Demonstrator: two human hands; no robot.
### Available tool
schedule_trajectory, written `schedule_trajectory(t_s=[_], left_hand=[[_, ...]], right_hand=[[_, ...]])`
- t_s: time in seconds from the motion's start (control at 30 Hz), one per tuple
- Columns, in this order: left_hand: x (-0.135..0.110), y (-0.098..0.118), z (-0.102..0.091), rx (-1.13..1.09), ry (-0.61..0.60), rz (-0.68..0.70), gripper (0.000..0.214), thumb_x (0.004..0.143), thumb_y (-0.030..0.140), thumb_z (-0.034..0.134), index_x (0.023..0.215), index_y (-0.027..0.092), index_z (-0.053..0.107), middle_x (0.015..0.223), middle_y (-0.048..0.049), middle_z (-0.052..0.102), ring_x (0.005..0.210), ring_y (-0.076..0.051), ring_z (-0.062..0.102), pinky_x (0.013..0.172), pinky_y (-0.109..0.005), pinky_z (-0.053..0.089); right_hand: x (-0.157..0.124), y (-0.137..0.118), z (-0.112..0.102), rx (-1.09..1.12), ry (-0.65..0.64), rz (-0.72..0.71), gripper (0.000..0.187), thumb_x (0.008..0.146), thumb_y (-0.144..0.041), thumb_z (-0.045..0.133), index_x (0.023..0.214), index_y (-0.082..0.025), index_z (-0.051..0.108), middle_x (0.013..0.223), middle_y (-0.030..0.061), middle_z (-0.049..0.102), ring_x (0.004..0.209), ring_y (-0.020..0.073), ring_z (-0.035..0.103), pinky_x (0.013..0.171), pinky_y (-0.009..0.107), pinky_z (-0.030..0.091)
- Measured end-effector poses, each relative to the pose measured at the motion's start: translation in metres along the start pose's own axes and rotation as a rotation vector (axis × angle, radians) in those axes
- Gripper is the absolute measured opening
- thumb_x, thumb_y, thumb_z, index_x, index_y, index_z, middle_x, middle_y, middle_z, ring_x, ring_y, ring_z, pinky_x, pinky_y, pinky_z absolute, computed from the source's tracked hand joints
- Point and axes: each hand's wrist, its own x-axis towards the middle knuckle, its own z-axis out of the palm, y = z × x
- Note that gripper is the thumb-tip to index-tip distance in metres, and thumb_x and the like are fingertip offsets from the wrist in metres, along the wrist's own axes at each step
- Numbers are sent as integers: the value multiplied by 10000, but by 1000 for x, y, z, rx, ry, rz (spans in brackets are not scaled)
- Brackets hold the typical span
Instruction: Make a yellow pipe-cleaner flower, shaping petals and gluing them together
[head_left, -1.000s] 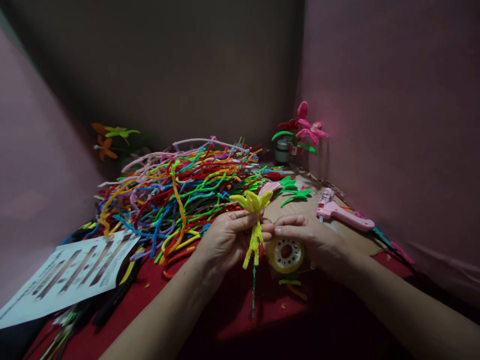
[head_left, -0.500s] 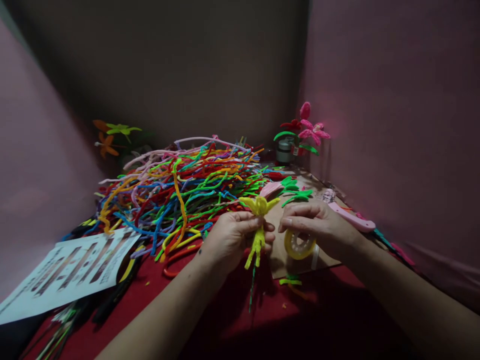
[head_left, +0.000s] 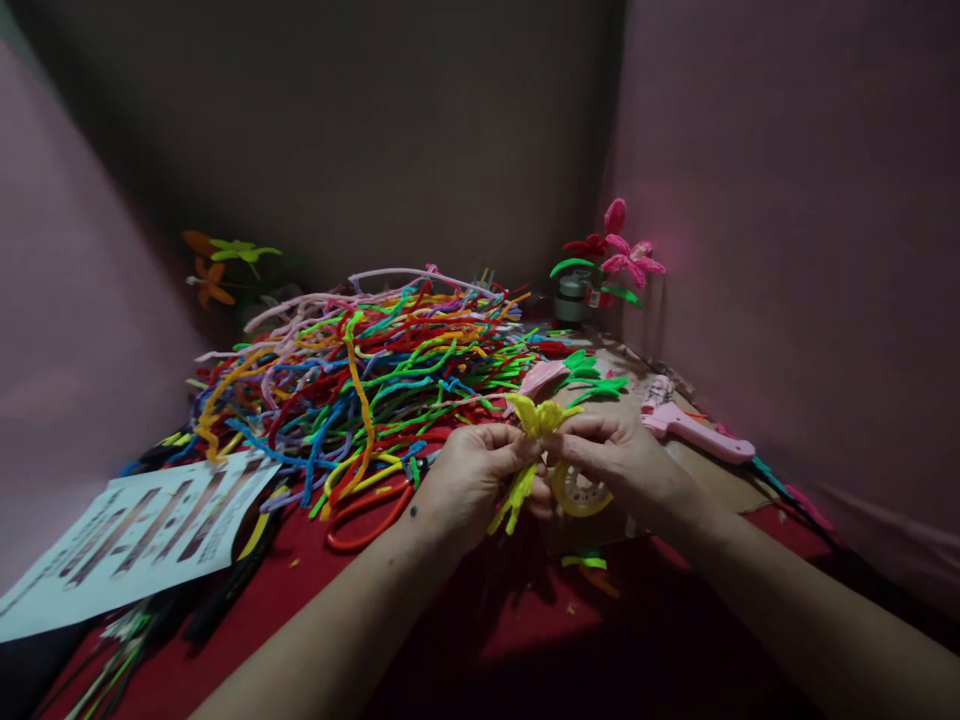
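Observation:
My left hand [head_left: 469,478] is closed round a yellow pipe-cleaner flower [head_left: 538,415], its petals sticking up above my fingers and loose yellow ends hanging below. Close against it on the right, my right hand [head_left: 622,458] pinches at the flower's neck and holds a yellowish tape roll [head_left: 577,490] under its fingers. Both hands hover low over the red table cloth [head_left: 300,600], just in front of a big heap of coloured pipe cleaners [head_left: 352,370].
A pink glue gun [head_left: 694,430] lies at the right on brown cardboard [head_left: 637,375] with green leaf pieces [head_left: 592,385]. Pink and red flowers in a small jar [head_left: 600,270] stand at the back corner. Orange and green flowers [head_left: 221,265] sit back left. A printed sheet [head_left: 127,540] lies front left.
My right hand lifted the tape roll off the cardboard and brought it up against the flower stem. The flower tilted and both hands drew closer together.

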Motion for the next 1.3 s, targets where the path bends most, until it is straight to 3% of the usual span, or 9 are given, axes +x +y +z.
schedule_trajectory(t_s=[0.13,0.23,0.33,0.5,0.67,0.87,0.97,1.07,1.3], left_hand=[[1,1,0,-56,-20,-11,147,701,183,631,662,88,525,519,-35,593,402,-110,543,422,-227,463],[1,0,-1,-86,-33,-20,146,681,171,646,647,90,529,515,-24,584,403,-109,539,424,-233,463],[2,-1,-2,-77,-43,-7,170,667,192,663,622,96,529,508,-21,582,399,-113,537,424,-241,460],[1,0,0,-2,-23,55,177,672,217,662,625,100,537,476,-15,571,393,-109,529,435,-233,453],[1,0,-2,36,-8,92,162,711,243,625,660,107,554,473,12,543,372,-64,477,391,-167,376],[-1,2,-1,87,-2,153,173,731,241,601,634,112,541,471,30,507,368,-35,421,390,-153,301],[-1,3,-1,152,6,164,228,741,261,589,581,115,520,456,31,487,361,-27,384,386,-159,272],[-2,4,-4,205,-4,162,247,730,262,589,545,119,508,437,34,466,357,-27,357,380,-167,241],[-3,7,-9,215,-146,51,210,681,232,595,521,122,515,406,40,417,352,-27,313,376,-176,193]], right_hand=[[1,6,1,167,-53,17,195,712,-329,621,640,-148,629,559,6,605,458,114,548,455,236,427],[0,8,3,266,-112,38,206,725,-352,608,769,-157,659,573,14,617,480,138,577,467,256,438],[-2,9,4,252,-81,42,250,716,-365,619,871,-174,663,564,7,623,491,147,594,473,253,438],[-3,10,5,92,18,-56,242,729,-360,605,880,-183,675,571,-2,635,496,135,584,485,241,440],[-3,12,7,-267,228,-311,178,758,-286,579,856,-183,686,819,32,667,742,153,596,639,245,448],[-9,8,7,-483,243,-442,155,771,-195,547,836,-180,687,768,35,611,738,145,548,677,266,428],[-10,7,7,-398,266,-445,151,767,-245,571,828,-208,704,716,22,571,735,144,508,678,274,415],[-9,9,7,-188,223,-354,150,738,-284,611,843,-245,711,749,18,581,769,149,503,693,278,417],[-2,21,0,178,75,-144,171,640,-257,700,807,-227,721,884,33,647,806,159,560,727,283,438]])
